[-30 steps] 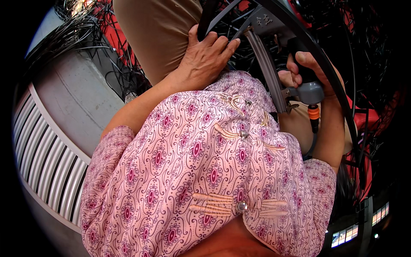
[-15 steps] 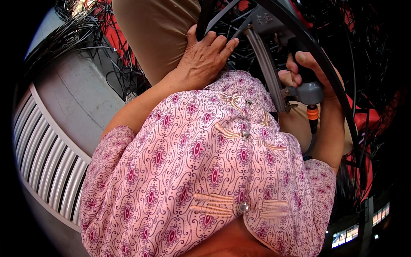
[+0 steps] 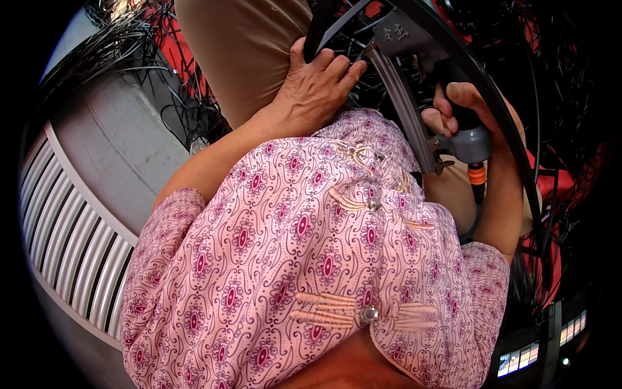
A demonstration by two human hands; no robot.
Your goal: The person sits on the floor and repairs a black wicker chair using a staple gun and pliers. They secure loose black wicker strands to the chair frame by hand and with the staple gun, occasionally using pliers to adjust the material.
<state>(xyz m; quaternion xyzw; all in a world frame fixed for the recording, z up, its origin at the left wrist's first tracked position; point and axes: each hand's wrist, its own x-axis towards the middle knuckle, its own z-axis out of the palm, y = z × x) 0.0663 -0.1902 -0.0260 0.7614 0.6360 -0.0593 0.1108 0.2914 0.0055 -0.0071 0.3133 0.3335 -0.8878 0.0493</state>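
Note:
My left hand (image 3: 315,87) rests by my trouser leg (image 3: 240,58), its fingers curled round a flat black strip (image 3: 319,27). To the right, my right hand (image 3: 483,110) is wrapped round the dark handle of a grey power tool (image 3: 472,144). A long ribbed metal rail (image 3: 403,107) runs along this tool, slanting down beside my patterned shirt (image 3: 304,227). From the handle's base, an orange-ringed plug (image 3: 477,175) leads into a cable. Another curved black strip (image 3: 502,107) passes in front of my right hand and wrist. The tool's far end is partly hidden.
Tangled thin black strips (image 3: 110,52) lie heaped at the far left, with more (image 3: 564,78) in the dark on the right. Red surfaces (image 3: 175,52) show beneath them. A pale slatted seat or rack (image 3: 78,233) stands at the left, by a grey floor (image 3: 116,142).
Both hands and the tool appear slightly lower and to the right in the picture. Each hand keeps its hold.

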